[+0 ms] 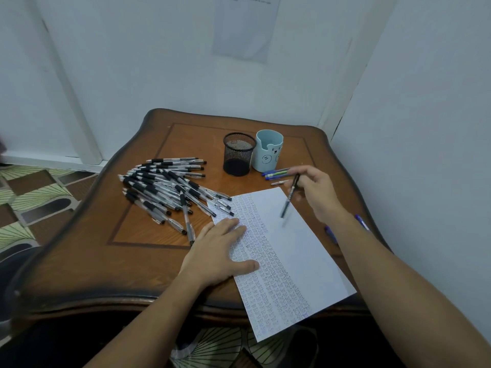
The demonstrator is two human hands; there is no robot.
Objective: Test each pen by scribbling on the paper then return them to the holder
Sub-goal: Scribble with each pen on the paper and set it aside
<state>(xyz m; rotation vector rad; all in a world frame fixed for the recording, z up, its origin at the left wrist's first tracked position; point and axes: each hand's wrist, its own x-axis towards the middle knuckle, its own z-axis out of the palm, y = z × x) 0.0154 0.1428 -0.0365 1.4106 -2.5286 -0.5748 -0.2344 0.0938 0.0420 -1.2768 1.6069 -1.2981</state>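
Note:
A white sheet of paper (300, 251) lies slanted on the wooden table (87, 248), its left half covered in rows of small scribbles. My left hand (220, 251) lies flat on the paper's left edge, fingers spread. My right hand (316, 189) holds a black-grip pen (290, 197) above the paper's blank upper right part, tip pointing down and blurred. A big pile of black-and-clear pens (164, 187) lies left of the paper. A black mesh holder (238, 154) stands behind the paper, with no pens showing above its rim.
A light blue bear cup (269, 151) stands right of the mesh holder. A few coloured pens (276, 173) lie in front of it. Two blue pens (330, 233) lie at the table's right edge beside my right forearm. White walls close in behind and right.

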